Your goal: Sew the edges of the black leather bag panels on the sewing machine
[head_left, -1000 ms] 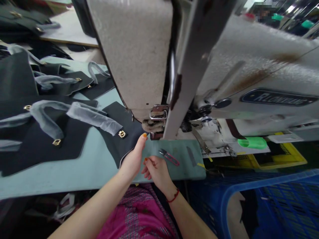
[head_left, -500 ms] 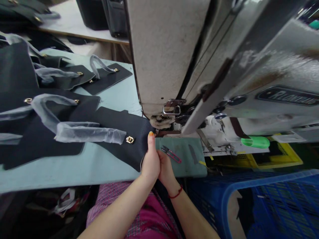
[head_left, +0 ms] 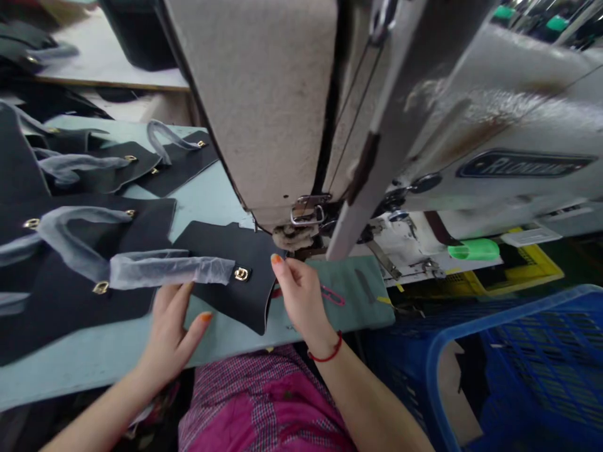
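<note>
A black leather bag panel (head_left: 214, 242) lies on the pale table, its right edge beside the sewing machine's needle area (head_left: 301, 235). Across it runs a handle wrapped in clear plastic (head_left: 155, 270), ending at a gold metal fitting (head_left: 242, 274). My right hand (head_left: 304, 298) pinches the panel's right edge, thumb on top and fingers curled behind. At the panel's lower left, my left hand (head_left: 172, 333) is open, thumb spread away and fingertips reaching to the wrapped handle's lower edge, where they are partly hidden. Pink thread snips (head_left: 332, 295) lie partly behind my right hand.
More black panels (head_left: 136, 238) with plastic-wrapped handles cover the table's left side. The large sewing machine (head_left: 264, 107) rises just beyond my hands. A blue plastic basket (head_left: 438, 339) stands at lower right, and a yellow crate (head_left: 532, 270) sits under the machine.
My left hand has left the panel's right edge and moved left to the wrapped handle, fingers opening. My right hand has come up onto the panel's edge. The camera view has shifted slightly.
</note>
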The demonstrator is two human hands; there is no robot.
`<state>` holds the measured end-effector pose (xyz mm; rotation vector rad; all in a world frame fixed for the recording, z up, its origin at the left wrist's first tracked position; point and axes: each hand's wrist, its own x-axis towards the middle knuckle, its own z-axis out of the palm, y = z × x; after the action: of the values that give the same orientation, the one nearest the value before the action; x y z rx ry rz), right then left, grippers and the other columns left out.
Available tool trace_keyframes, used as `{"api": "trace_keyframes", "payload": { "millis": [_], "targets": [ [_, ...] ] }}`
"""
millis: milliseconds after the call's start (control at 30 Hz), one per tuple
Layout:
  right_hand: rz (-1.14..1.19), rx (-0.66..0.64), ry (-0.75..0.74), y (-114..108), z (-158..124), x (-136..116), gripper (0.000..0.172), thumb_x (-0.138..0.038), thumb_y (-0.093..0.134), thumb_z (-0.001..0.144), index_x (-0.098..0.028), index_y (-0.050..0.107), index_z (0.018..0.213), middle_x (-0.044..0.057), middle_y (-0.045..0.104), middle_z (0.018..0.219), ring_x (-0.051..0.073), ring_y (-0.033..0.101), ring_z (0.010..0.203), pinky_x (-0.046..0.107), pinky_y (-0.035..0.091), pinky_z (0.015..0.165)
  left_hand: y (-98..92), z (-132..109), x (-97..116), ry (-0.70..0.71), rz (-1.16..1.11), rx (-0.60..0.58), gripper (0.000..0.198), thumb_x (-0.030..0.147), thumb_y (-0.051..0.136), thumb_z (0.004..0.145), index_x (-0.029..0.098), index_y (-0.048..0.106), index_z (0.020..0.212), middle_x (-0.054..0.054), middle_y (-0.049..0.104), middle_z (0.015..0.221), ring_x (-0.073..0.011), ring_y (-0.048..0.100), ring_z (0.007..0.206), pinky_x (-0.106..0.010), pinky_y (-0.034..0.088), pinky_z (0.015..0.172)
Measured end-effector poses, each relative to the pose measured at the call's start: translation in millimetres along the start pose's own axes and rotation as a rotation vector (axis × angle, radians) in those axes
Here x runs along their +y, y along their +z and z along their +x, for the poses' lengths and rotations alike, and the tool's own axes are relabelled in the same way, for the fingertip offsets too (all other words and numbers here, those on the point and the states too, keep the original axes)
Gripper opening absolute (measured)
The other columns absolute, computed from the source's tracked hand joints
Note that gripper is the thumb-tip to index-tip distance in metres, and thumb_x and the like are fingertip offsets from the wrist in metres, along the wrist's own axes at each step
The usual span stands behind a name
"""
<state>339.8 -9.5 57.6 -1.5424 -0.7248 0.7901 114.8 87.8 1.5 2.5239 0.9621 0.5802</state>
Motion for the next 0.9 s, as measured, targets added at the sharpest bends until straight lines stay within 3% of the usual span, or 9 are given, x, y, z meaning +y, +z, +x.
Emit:
{"api": "trace_keyframes", "payload": {
  "millis": [67,133,200,267,433,667,900],
  "targets": [
    [-0.012,0.042,-0.013,6.0,1.1,2.5,0.050,-0.047,0.050,0.094,-0.020,0.029,0.058,-0.004,0.028,0.057,0.009,0.028,0.055,0.025,0.022,0.051,-13.9,54.1,-10.2,0.299,0.080,-0.159,0.077,0.043,0.039,0.096,0.030,-0.003,0.158,-0.011,0.007,0.167,-0.0386,0.018,0.150,-0.058,0.023,0.119],
    [-0.020,0.046,-0.007,7.4,0.7,5.5,0.049,-0.046,0.049,0.094,-0.020,0.029,0.058,-0.003,0.028,0.058,0.009,0.027,0.055,0.025,0.021,0.051,-20.0,100.9,-9.1,0.486,0.146,-0.282,0.088,0.057,0.048,0.091,0.025,0.003,0.159,-0.015,0.014,0.166,-0.0410,0.014,0.151,-0.059,0.019,0.119],
    [-0.032,0.025,-0.003,5.7,0.2,7.7,0.048,-0.047,0.049,0.094,-0.020,0.031,0.058,-0.003,0.029,0.058,0.009,0.027,0.056,0.026,0.020,0.051,-20.1,131.6,-2.8,0.592,0.170,-0.405,0.094,0.068,0.052,0.084,0.022,0.019,0.159,-0.018,0.031,0.160,-0.0425,0.025,0.147,-0.058,0.020,0.119],
    [-0.047,0.015,-0.012,3.0,0.2,8.7,0.048,-0.046,0.049,0.093,-0.019,0.032,0.058,-0.003,0.029,0.058,0.009,0.028,0.056,0.026,0.020,0.052,-17.3,144.9,3.5,0.636,0.172,-0.460,0.098,0.076,0.052,0.079,0.018,0.031,0.156,-0.021,0.044,0.151,-0.0417,0.040,0.139,-0.054,0.027,0.116],
    [-0.092,0.010,-0.029,-4.1,1.6,6.5,0.048,-0.046,0.049,0.093,-0.019,0.030,0.057,-0.003,0.027,0.058,0.009,0.027,0.056,0.026,0.019,0.052,-16.8,133.0,16.5,0.555,0.287,-0.443,0.102,0.083,0.048,0.077,0.017,0.035,0.154,-0.021,0.055,0.136,-0.0383,0.055,0.120,-0.045,0.046,0.099],
    [-0.088,-0.076,0.017,-21.9,10.2,1.9,0.045,-0.047,0.051,0.090,-0.019,0.034,0.058,-0.003,0.029,0.060,0.010,0.029,0.057,0.025,0.022,0.052,-28.7,107.6,57.4,0.348,0.441,-0.436,0.099,0.078,0.050,0.081,0.019,0.028,0.157,-0.021,0.058,0.129,-0.0374,0.061,0.108,-0.044,0.050,0.088],
    [-0.102,-0.128,-0.003,-31.9,21.6,-2.3,0.047,-0.047,0.051,0.092,-0.019,0.035,0.057,-0.003,0.029,0.059,0.010,0.027,0.056,0.025,0.021,0.050,-33.6,105.9,79.8,0.257,0.542,-0.421,0.092,0.074,0.050,0.084,0.019,0.032,0.155,-0.020,0.059,0.125,-0.0369,0.060,0.107,-0.043,0.048,0.089]
  ]
}}
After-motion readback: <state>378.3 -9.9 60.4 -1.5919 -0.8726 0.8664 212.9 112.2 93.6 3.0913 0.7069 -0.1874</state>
